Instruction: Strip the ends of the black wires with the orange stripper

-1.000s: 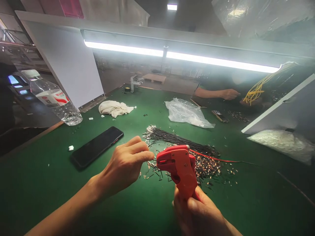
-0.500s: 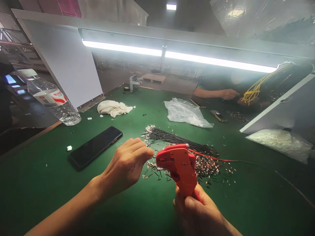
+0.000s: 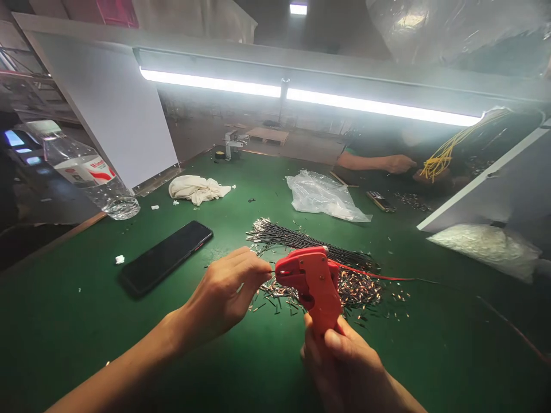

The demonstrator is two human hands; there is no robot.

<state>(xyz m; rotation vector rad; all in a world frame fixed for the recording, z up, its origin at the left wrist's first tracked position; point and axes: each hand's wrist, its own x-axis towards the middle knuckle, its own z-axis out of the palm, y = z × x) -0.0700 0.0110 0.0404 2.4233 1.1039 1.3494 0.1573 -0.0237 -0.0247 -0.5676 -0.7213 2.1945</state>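
My right hand (image 3: 344, 367) is closed around the handles of a red wire stripper (image 3: 312, 281), held upright over the green table (image 3: 64, 321). My left hand (image 3: 226, 289) pinches a thin dark wire (image 3: 269, 272) whose end goes into the stripper's jaw. Behind the tool lies a bundle of dark wires (image 3: 310, 244) with bare metal ends. A scatter of cut insulation bits and strands (image 3: 357, 289) covers the table under and to the right of the tool. A red wire (image 3: 374, 275) runs off to the right.
A black phone (image 3: 166, 257) lies left of my hands. A plastic water bottle (image 3: 84, 169) lies at the far left, a white rag (image 3: 196, 189) and a clear plastic bag (image 3: 325, 198) further back. Another person's hand (image 3: 398, 164) works with yellow wires (image 3: 443, 155) at the far right.
My left hand has closed its pinch and brought the wire end into the stripper's jaw. The stripper has risen slightly; my right hand keeps its grip.
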